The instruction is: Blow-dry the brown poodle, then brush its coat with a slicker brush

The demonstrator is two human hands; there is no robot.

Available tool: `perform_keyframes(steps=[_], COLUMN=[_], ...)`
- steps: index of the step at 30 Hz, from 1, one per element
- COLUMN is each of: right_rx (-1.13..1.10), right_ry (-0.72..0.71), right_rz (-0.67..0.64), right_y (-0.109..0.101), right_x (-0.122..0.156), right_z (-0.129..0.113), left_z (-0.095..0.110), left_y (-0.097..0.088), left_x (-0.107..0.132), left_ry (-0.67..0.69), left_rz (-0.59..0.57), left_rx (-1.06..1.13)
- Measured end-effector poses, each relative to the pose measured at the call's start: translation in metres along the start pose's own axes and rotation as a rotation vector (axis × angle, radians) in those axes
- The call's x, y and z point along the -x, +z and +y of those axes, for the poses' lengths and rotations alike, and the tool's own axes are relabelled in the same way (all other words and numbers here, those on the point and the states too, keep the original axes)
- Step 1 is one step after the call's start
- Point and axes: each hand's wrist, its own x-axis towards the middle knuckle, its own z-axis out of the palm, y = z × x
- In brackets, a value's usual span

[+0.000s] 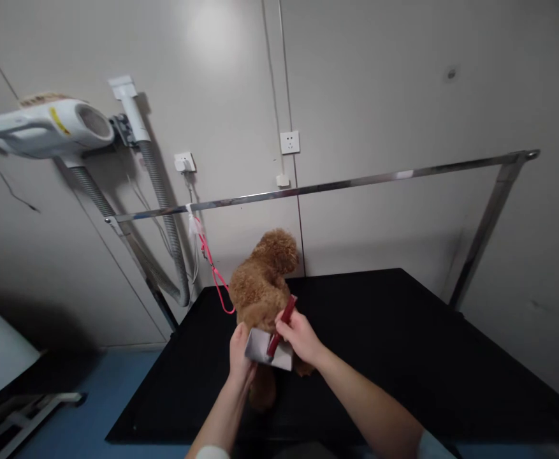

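Note:
A small brown curly-haired dog [262, 287] stands on a black grooming table [379, 344], facing away toward the wall. My right hand [301, 336] is closed around the red handle of a slicker brush [270, 347], whose grey pad lies against the dog's rump. My left hand [239, 357] rests on the dog's hindquarters just left of the brush; its fingers are curled into the fur. A pink leash [215, 274] runs from the dog's neck up to the metal bar.
A steel grooming arm [355, 182] spans above the table with a slanted post [482, 233] at the right. A white pet dryer [44, 127] with grey hoses [164, 210] hangs at the left wall. Wall sockets [289, 142] sit behind. Blue floor [92, 395] lies to the left.

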Motion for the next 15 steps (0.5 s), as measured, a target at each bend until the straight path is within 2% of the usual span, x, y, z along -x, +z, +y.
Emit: perform_keyframes(steps=[5,9,13,15], right_rx=[-0.021,-0.016,-0.034,-0.038], right_ry=[-0.031,-0.002,-0.040,-0.035], right_rz=[0.115,0.044,0.100,0.043], right_y=[0.000,0.004,0.004,0.005], right_x=[-0.007,-0.009,-0.012,-0.011], right_z=[0.001,0.002,-0.001,-0.002], left_z=[0.000,0.002,0.001,-0.002], left_y=[0.005,-0.001,-0.008,-0.010], left_x=[-0.008,-0.012,-0.014,-0.013], left_ry=[-0.035,-0.019,-0.067,-0.039], left_rz=[-0.041,-0.033,-0.013,-0.006], left_rx=[-0.036,-0.058,-0.006,-0.050])
